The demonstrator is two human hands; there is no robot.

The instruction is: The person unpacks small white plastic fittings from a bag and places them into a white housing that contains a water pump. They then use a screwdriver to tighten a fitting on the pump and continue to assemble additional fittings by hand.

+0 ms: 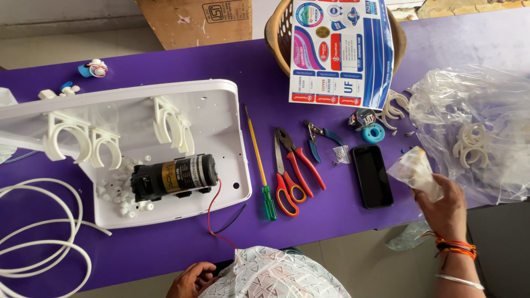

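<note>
My right hand [444, 207] is raised at the table's right front edge and grips a small crumpled clear plastic bag [415, 170], just right of a black phone [372, 175]. My left hand [192, 280] rests low by my lap under the front edge, fingers curled, with nothing visibly in it. On the purple table [331, 221] lies a white plastic housing [221, 110] with clip brackets. Inside it sit a black pump motor [174, 175] with red and black wires and several small white fittings [118, 196].
Scissors [284, 182], red pliers [301, 160], blue cutters [323, 138] and a green-handled screwdriver [259, 165] lie mid-table. White tubing [38, 243] coils at the left. A basket [276, 38] holds a printed sheet [342, 49]. Clear bags with white clips [475, 138] sit right.
</note>
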